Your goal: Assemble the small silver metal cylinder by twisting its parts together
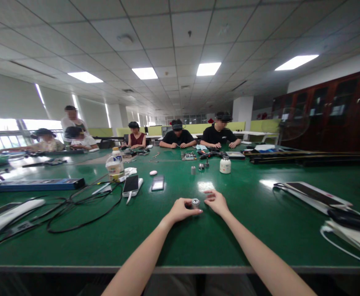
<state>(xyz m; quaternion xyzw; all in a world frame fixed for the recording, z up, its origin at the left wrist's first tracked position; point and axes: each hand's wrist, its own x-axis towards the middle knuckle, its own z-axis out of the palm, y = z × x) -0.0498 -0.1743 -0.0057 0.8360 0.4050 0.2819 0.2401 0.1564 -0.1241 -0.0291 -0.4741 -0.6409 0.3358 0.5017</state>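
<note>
Just in front of me, my left hand (181, 209) is closed around a small silver metal cylinder (195, 202) with a round opening or recess in its top. The thumb is on the near side and the fingers are behind it. To the right of the cylinder, my right hand (217, 202) is apart from it, fingers bent and spread with nothing visible between them. Farther up the green table (180, 242) stands a similar metal cylinder (193, 169). Beside that one are a shiny metal part (201, 166) and a darker small part (207, 163).
A white jar (225, 165) stands beyond my right hand. Leftward lie a phone (131, 185) on a white power bank, a dark square device (158, 183), looped black cables (84, 228) and a blue power strip (44, 184). A tablet-like device (318, 194) lies right. Several people sit opposite.
</note>
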